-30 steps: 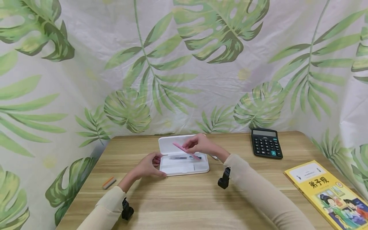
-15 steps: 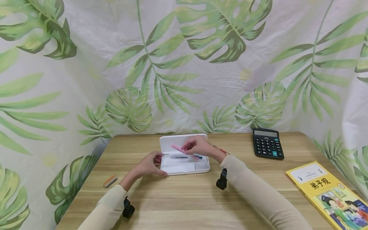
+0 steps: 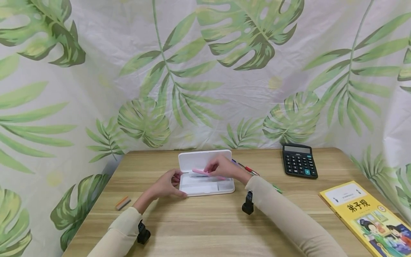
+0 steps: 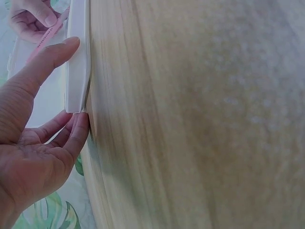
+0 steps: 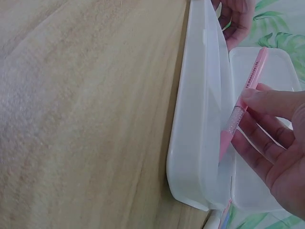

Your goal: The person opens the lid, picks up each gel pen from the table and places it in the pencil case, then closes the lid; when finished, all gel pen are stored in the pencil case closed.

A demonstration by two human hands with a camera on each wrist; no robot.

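A white pencil case (image 3: 205,193) lies on the table with its lid (image 3: 192,159) tilted back. My left hand (image 3: 165,184) holds the case's left end; in the left wrist view the thumb (image 4: 70,44) lies against the front wall and the fingertips touch the end corner. Over the case, my right hand (image 3: 223,167) pinches a pink pen (image 5: 237,116) between thumb and fingers. The pen slants over the rear compartment, its lower end behind the front wall in the right wrist view. Another pen (image 3: 195,175) lies in that compartment, partly hidden by the pink one.
Behind the right forearm lie a blue pen (image 3: 239,164), a red pen (image 3: 251,170) and a green pen (image 3: 277,188), partly covered. A black calculator (image 3: 300,161) and a yellow book (image 3: 366,214) are to the right. An orange-grey eraser (image 3: 123,203) sits at left. Leaf-patterned cloth hangs behind the table.
My right hand has lowered the pink pen toward the case, and the pen lies flatter. The blue, red and green pens show more beside the right arm. My left hand stays on the case.
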